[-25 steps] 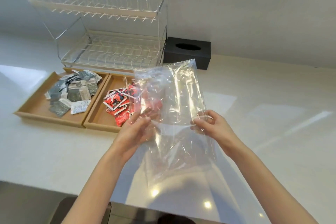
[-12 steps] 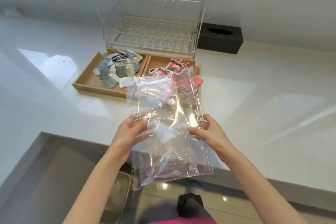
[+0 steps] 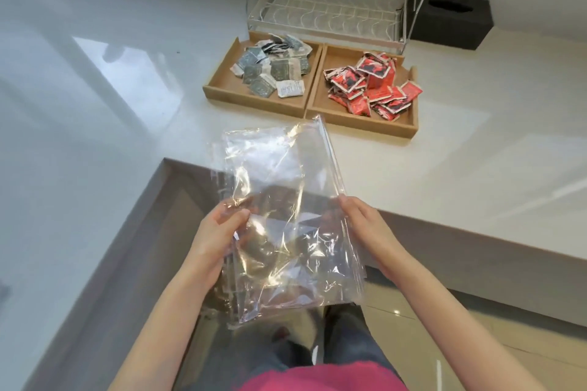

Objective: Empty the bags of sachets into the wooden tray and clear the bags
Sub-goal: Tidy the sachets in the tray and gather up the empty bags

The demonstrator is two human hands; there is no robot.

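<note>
I hold clear empty plastic bags (image 3: 286,187) stacked flat between both hands, over the inner corner of the white counter. My left hand (image 3: 219,235) grips their left edge and my right hand (image 3: 365,225) pinches the right edge. Beyond them on the counter lies a wooden tray (image 3: 313,86) with two compartments. Grey and white sachets (image 3: 273,68) fill the left one, red sachets (image 3: 371,86) the right one; one red sachet overhangs the right rim.
A wire dish rack (image 3: 327,6) stands right behind the tray. A black tissue box (image 3: 451,19) sits at the back right. The L-shaped white counter (image 3: 95,136) wraps around me, with tiled floor below.
The bags came away from in front of the tray and toward my body, now lying flatter. My view shifted back and left, so the tray sits further off and fully uncovered.
</note>
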